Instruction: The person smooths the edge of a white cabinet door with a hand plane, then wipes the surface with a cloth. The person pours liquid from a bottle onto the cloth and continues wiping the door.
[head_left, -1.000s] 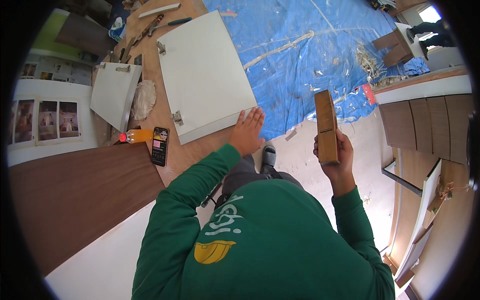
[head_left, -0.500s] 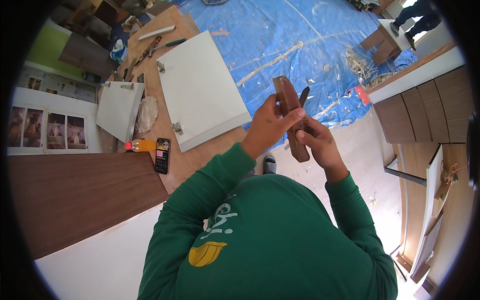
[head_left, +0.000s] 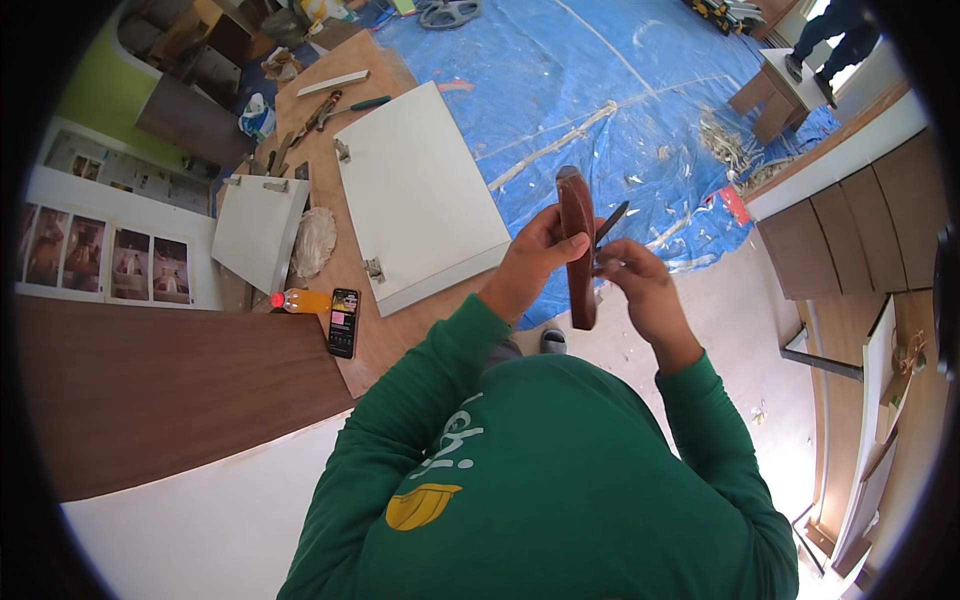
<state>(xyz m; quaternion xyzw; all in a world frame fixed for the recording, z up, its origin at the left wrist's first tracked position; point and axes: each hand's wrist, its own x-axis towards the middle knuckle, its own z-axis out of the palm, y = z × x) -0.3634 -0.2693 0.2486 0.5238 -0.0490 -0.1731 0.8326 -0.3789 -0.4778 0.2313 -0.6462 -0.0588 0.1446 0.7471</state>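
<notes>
In front of my chest, my left hand [head_left: 535,255] grips a long, narrow reddish-brown block [head_left: 578,285], thumb across its face. The block stands nearly upright, its grey-brown far end rounded. My right hand [head_left: 640,285] is just right of it, its fingers bent together at the lower end of a dark, flat, pointed blade-like piece [head_left: 613,220]. This piece slants up beside the block; whether it touches the block is hidden. The right fingertips are slightly blurred.
To the left, a wooden worktop [head_left: 345,375] carries a large white panel with hinges [head_left: 425,190], a smaller white panel [head_left: 255,225], hand tools [head_left: 320,110], an orange drink bottle [head_left: 303,301] and a phone [head_left: 343,322]. Blue sheeting [head_left: 560,90] covers the far floor. Someone stands on a stool [head_left: 785,95].
The block has turned, showing more of its reddish face. My right hand has come off the block's near part to its right side. The view has shifted slightly left.
</notes>
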